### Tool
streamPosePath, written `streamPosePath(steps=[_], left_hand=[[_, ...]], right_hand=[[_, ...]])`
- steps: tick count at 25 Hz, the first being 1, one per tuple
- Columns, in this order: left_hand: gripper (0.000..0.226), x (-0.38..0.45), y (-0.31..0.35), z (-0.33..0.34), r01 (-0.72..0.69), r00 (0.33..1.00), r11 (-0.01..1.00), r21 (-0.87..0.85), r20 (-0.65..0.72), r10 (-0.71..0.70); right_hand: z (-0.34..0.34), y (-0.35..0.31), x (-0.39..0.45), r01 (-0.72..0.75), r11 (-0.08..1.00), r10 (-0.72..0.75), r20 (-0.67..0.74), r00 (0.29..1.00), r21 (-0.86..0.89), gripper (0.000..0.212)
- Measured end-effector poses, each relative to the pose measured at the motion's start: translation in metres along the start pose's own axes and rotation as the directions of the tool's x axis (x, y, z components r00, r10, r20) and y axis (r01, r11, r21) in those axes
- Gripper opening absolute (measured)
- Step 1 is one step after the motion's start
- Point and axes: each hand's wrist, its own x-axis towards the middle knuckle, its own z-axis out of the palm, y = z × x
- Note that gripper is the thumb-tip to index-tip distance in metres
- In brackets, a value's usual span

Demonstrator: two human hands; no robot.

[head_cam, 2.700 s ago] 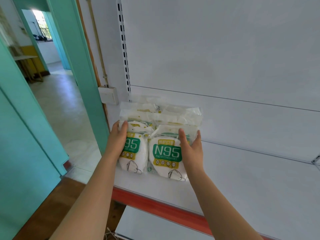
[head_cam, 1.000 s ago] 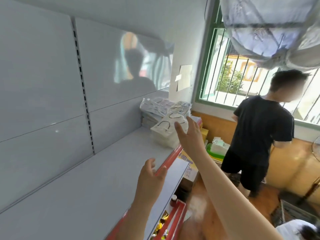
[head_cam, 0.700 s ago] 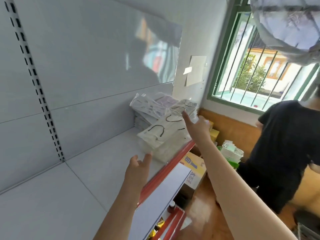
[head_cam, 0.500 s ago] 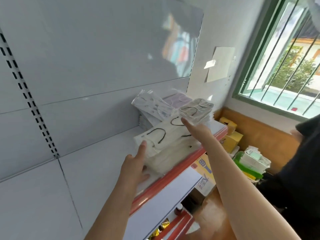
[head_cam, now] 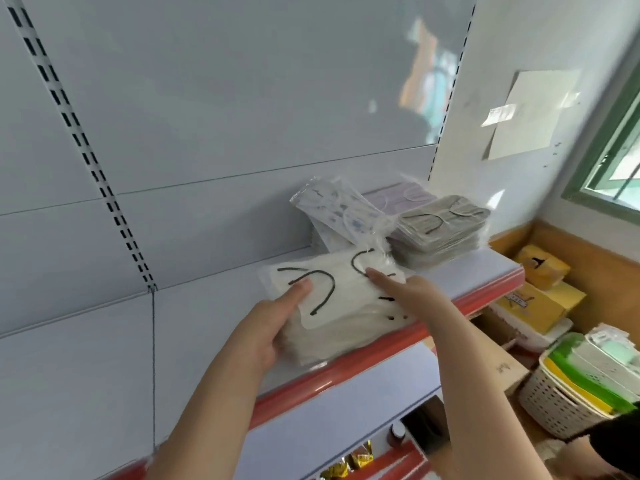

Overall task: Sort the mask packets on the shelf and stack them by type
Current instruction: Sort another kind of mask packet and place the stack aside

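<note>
A stack of white mask packets (head_cam: 346, 306) with black ear loops lies at the front of the grey shelf (head_cam: 104, 375), by its red edge. My left hand (head_cam: 266, 327) grips the stack's left end, thumb on top. My right hand (head_cam: 405, 289) lies flat on the stack's right side with the fingers stretched out. Behind it, a stack of grey mask packets (head_cam: 440, 226) sits at the shelf's right end. A packet of blue-patterned masks (head_cam: 332, 209) leans on a pile by the back panel, next to a purple mask packet (head_cam: 398, 199).
Yellow boxes (head_cam: 540, 271) and a white basket (head_cam: 561, 407) holding green and yellow items stand on the floor at the right. A person's dark sleeve (head_cam: 616, 434) shows at the lower right. Below, a lower shelf (head_cam: 346, 420) holds small goods. A window frame (head_cam: 602, 161) is at the far right.
My view swung from the N95 packets at the shelf's left end to its right end. Both hands reached forward onto the white mask packets, and the left hand closed on the stack's edge.
</note>
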Motion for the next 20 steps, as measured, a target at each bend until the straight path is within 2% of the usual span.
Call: streamPosePath(steps=[1,2,3,4,5,7,8,9,12,13,16,18,20], left_hand=[[0.041,0.002,-0.001,-0.007,-0.013,1.000,0.999,-0.041,0.019,0.014],[0.061,-0.003,0.001,-0.012,-0.023,0.999,0.999,-0.046,0.028,0.025],[0.081,-0.004,0.001,-0.020,-0.030,0.999,0.999,-0.046,0.032,0.031],[0.088,-0.010,0.004,-0.028,-0.027,1.000,0.999,-0.033,0.013,0.028],[0.076,-0.015,0.006,-0.034,-0.042,0.998,0.999,-0.035,0.036,0.044],[0.041,-0.030,0.012,-0.053,-0.124,0.988,0.991,-0.046,0.093,0.127],[0.031,-0.041,0.016,-0.061,-0.192,0.979,0.981,-0.010,0.070,0.192],[0.030,-0.047,0.018,-0.074,-0.276,0.961,0.960,0.047,0.042,0.274],[0.059,-0.070,0.028,-0.112,-0.522,0.849,0.815,0.249,0.062,0.525],[0.067,-0.070,0.026,-0.128,-0.554,0.828,0.779,0.294,0.093,0.554],[0.076,-0.072,0.008,-0.166,-0.498,0.854,0.768,0.404,0.071,0.516],[0.083,-0.068,-0.008,-0.178,-0.447,0.875,0.778,0.440,0.036,0.482],[0.082,-0.063,-0.017,-0.182,-0.462,0.857,0.755,0.466,0.014,0.515]], right_hand=[[0.003,-0.002,-0.001,0.008,1.000,-0.009,0.021,1.000,0.021,0.077],[0.008,-0.004,-0.005,0.030,0.999,-0.031,0.008,0.999,0.012,0.078],[0.016,-0.005,-0.007,0.053,0.998,-0.054,-0.042,0.998,-0.036,0.078],[0.024,-0.007,-0.010,0.091,0.992,-0.100,-0.101,0.990,-0.085,0.076],[0.032,-0.010,-0.015,0.160,0.984,-0.170,-0.143,0.975,-0.076,0.068],[0.048,-0.022,-0.028,0.335,0.925,-0.316,-0.127,0.940,0.176,0.043],[0.057,-0.028,-0.033,0.386,0.872,-0.374,-0.097,0.922,0.301,0.038],[0.066,-0.034,-0.038,0.417,0.815,-0.431,-0.060,0.900,0.403,0.039],[0.087,-0.044,-0.039,0.432,0.660,-0.598,0.082,0.797,0.615,0.050],[0.091,-0.044,-0.037,0.413,0.661,-0.629,0.162,0.760,0.627,0.052],[0.099,-0.035,-0.029,0.392,0.744,-0.649,0.447,0.616,0.540,0.052],[0.105,-0.032,-0.024,0.401,0.779,-0.623,0.521,0.584,0.482,0.061],[0.113,-0.034,-0.023,0.515,0.757,-0.653,0.497,0.571,0.403,0.080]])
